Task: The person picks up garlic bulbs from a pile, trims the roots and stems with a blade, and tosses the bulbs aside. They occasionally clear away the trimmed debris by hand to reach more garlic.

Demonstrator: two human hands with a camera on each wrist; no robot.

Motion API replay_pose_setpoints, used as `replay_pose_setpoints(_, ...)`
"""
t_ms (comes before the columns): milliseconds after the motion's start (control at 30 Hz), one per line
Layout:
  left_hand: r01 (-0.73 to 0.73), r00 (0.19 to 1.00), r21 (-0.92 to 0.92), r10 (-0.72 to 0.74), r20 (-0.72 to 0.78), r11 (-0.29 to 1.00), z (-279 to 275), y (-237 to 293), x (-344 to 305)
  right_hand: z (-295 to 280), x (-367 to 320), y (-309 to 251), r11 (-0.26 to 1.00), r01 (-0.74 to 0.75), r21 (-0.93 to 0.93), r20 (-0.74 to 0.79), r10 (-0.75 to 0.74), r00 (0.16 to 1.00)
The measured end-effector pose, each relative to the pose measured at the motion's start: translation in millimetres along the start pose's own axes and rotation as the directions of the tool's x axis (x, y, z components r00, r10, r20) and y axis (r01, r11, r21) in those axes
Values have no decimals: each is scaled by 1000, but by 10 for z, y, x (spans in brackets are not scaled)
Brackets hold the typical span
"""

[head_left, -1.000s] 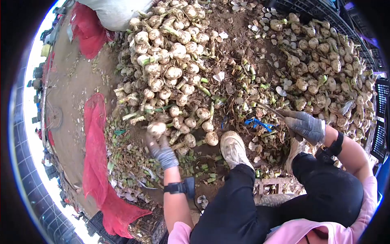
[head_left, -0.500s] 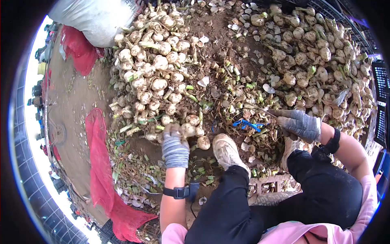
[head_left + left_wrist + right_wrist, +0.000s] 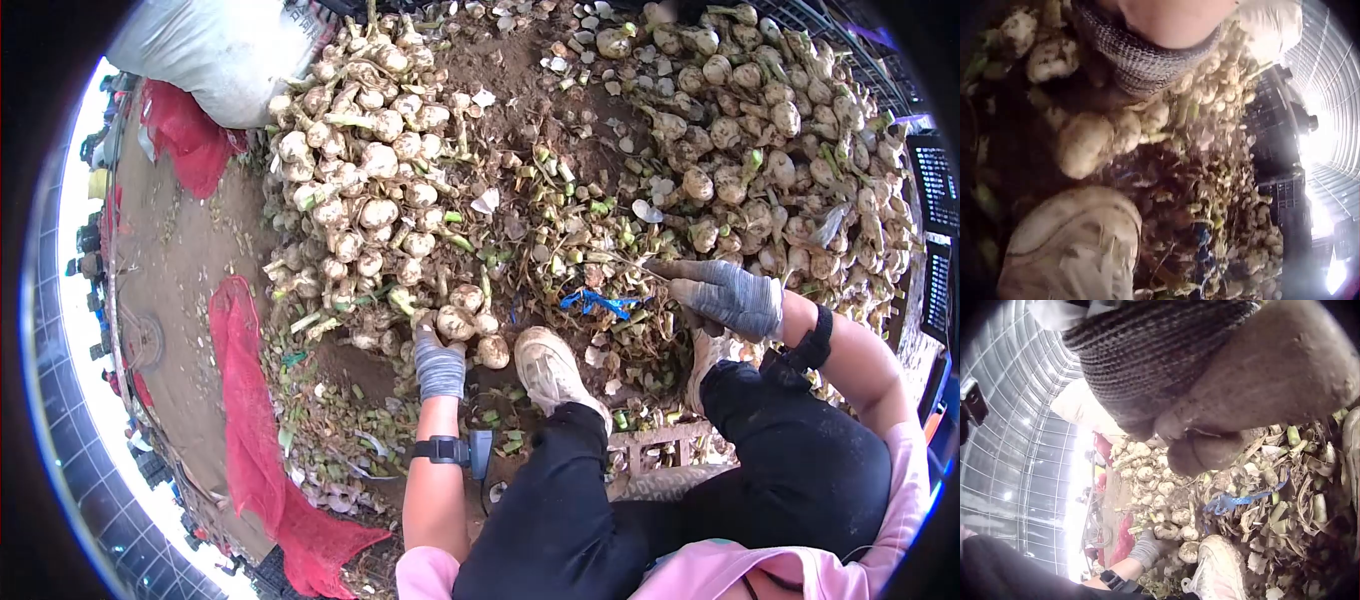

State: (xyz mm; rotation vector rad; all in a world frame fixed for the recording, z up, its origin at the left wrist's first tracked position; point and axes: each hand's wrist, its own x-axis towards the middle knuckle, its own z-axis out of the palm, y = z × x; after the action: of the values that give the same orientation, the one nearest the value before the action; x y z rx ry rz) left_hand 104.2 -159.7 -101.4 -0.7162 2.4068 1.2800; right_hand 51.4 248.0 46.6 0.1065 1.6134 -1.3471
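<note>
My gloved left hand (image 3: 438, 358) is down at the near edge of the left bulb heap, its fingers curled at the side of a dirty white bulb (image 3: 456, 322). Other bulbs touch this one, and part of the thumb is hidden. In the right wrist view the left hand (image 3: 1145, 549) appears low beside the same cluster. My gloved right hand (image 3: 728, 296) grips a knife with a thin dark blade (image 3: 622, 262) pointing to the upper left, over the scraps. The fingers (image 3: 1266, 375) of that hand fill the top of the right wrist view, covering the knife's handle.
A larger bulb heap (image 3: 780, 140) lies on the right, bordered by black crates (image 3: 935, 200). Cut stems and a blue strip (image 3: 600, 303) litter the soil between the heaps. Shoes (image 3: 555, 375), red netting (image 3: 250, 400) and a white sack (image 3: 220, 60) stand or lie around.
My left hand has moved right from the heap's left edge, and the bulb at its fingertips a second ago is no longer there. The right hand keeps its hold on the knife.
</note>
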Motion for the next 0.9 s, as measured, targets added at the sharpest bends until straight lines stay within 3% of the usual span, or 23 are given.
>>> replay_pose_setpoints(33,-2,1000,1,2,3,1000,11,55,-3,1,-20,-63,998,-66,16,4,66,998)
replay_pose_setpoints(67,31,999,-123,-30,17,992,60,105,18,19,1,-101,998,-65,18,-6,65,998)
replay_pose_setpoints(133,145,988,-382,-111,110,913,127,486,-91,13,70,-34,968,183,-171,-11,-187,982)
replay_pose_setpoints(200,-114,952,-634,267,151,765,206,711,-209,12,130,2,821,398,-410,14,-430,903)
replay_pose_setpoints(267,89,911,-737,245,332,670,133,966,-323,53,45,-255,760,342,-552,56,-375,925)
replay_pose_setpoints(300,-22,850,-705,385,360,709,91,1032,-319,91,34,-362,707,316,-632,80,-346,935)
replay_pose_setpoints(333,133,867,-772,305,395,621,83,1097,-353,102,77,-252,509,508,-695,129,-607,784)
replay_pose_setpoints(367,273,877,-822,223,427,501,75,1162,-387,131,89,-283,429,549,-717,181,-646,742)
replay_pose_setpoints(400,31,825,-664,355,439,747,47,1197,-388,183,119,-339,347,584,-733,234,-678,697)
replay_pose_setpoints(433,-251,742,-436,461,487,864,13,1234,-387,238,91,-422,299,569,-766,252,-676,693)
replay_pose_setpoints(500,-530,636,-174,525,566,830,-22,1433,-446,295,101,-509,243,606,-757,298,-697,652)
replay_pose_setpoints(567,-804,551,120,653,520,583,45,1767,-589,344,85,-601,213,604,-768,307,-705,639)
replay_pose_setpoints(600,-872,489,268,705,514,409,78,1927,-651,355,80,-642,208,586,-783,329,-661,674)
replay_pose_setpoints(667,-890,415,402,746,521,215,92,2042,-673,345,77,-649,204,566,-799,347,-613,710)
replay_pose_setpoints(733,-883,460,356,714,527,306,78,2060,-656,326,87,-629,233,604,-762,325,-669,668)
replay_pose_setpoints(767,-878,475,341,703,530,336,71,2058,-646,307,67,-660,209,578,-789,341,-633,695)
replay_pose_setpoints(900,-873,258,483,902,345,65,93,1947,-603,296,96,-580,261,623,-738,295,-706,644)
